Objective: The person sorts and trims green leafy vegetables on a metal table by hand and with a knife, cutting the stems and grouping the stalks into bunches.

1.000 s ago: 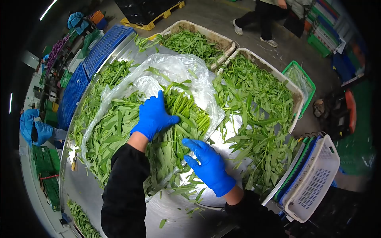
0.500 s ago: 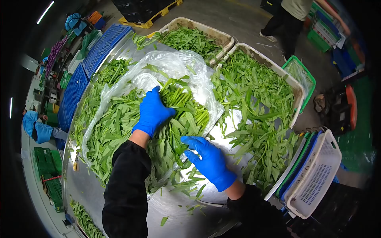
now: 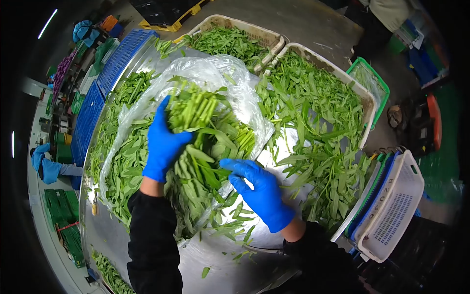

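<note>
Leafy greens (image 3: 125, 169) fill a clear plastic bag (image 3: 245, 85) spread open on a metal table (image 3: 220, 274). My left hand (image 3: 164, 147), in a blue glove, is wrapped round the left side of a bunch of green stems (image 3: 196, 108), its thumb across the front. The bunch lies over the other greens in the bag. My right hand (image 3: 259, 191), also gloved in blue, is at the bag's lower right edge, thumb and fingers apart and bent, fingertips beside the leaves. Nothing shows between them.
Two crates of greens (image 3: 369, 98) stand beyond the table, with loose greens (image 3: 333, 181) spilling onto it. Stacked baskets (image 3: 391, 210) stand at the right, blue crates (image 3: 122, 59) along the left edge. A person (image 3: 384, 19) is at the upper right, another (image 3: 49, 166) at far left.
My left hand has moved left and the bunch of stems has come up with it. My right hand has barely moved. The person at the upper right has come nearer the crates.
</note>
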### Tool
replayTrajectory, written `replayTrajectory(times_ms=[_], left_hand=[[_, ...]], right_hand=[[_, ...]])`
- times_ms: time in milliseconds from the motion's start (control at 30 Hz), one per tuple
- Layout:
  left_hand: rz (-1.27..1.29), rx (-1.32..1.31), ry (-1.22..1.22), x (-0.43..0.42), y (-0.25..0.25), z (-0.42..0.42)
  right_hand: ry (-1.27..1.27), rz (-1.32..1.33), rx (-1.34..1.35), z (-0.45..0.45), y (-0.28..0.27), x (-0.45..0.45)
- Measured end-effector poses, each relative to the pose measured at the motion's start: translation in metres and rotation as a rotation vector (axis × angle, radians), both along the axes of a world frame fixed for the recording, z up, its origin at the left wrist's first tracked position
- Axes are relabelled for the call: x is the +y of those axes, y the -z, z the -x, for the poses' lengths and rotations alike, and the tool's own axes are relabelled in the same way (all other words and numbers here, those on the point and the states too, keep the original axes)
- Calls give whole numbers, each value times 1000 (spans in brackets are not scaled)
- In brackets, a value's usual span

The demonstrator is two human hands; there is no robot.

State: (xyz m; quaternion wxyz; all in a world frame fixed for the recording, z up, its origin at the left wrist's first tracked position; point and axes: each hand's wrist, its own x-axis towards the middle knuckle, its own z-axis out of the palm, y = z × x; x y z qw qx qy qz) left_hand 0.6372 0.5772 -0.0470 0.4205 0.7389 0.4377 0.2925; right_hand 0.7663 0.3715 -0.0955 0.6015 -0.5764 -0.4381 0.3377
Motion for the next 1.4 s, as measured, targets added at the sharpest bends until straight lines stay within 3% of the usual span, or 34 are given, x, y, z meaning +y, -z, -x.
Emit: replayTrajectory(times_ms=[67, 167, 267, 333, 400, 433, 467, 533, 667, 733, 800, 1000, 1033, 1067, 1167, 1267, 1333, 1400], left_hand=[[42, -204, 17, -4, -6, 9], [25, -243, 39, -9, -10, 17], [-16, -213, 74, -9, -9, 19], [102, -156, 128, -15, -16, 16], [-93, 173, 237, -15, -21, 25], [-339, 434, 276, -14, -21, 31], [-171, 285, 373, -20, -28, 37], [-192, 398, 238, -15, -10, 49], [100, -157, -173, -24, 2, 31], [92, -178, -204, -21, 5, 30], [3, -175, -140, -9, 15, 39], [-36, -145, -112, -20, 3, 52], [3, -135, -112, -23, -4, 50], [0, -132, -106, -27, -11, 48], [152, 47, -4, -34, -31, 43], [176, 137, -92, -30, -43, 56], [-105, 147, -50, -16, -13, 91], [-11, -173, -214, -22, 5, 105]], right_hand=[[-35, -4, 112, -5, 1, 5], [-63, -206, 627, 0, 3, 27], [-84, -181, 634, 6, 8, 58], [-119, -11, 622, 7, -21, 71], [-182, -83, 504, 16, -46, 75], [-119, -166, 254, 30, -43, 79], [-54, -246, 2, 45, -39, 81], [9, -246, -117, 63, -49, 77], [-45, -267, -19, 60, -57, 75], [-68, -270, -41, 57, -51, 71], [-33, -325, 123, 55, -39, 62], [52, -198, 1140, 34, 17, 82], [55, -201, 1144, 31, 31, 103], [-409, -617, 1555, 30, 46, 127], [-75, -304, 1334, 34, -38, 122], [-222, -367, 931, 55, -44, 133], [-259, -428, 758, 61, -59, 124], [-312, -434, 718, 66, -67, 124]])
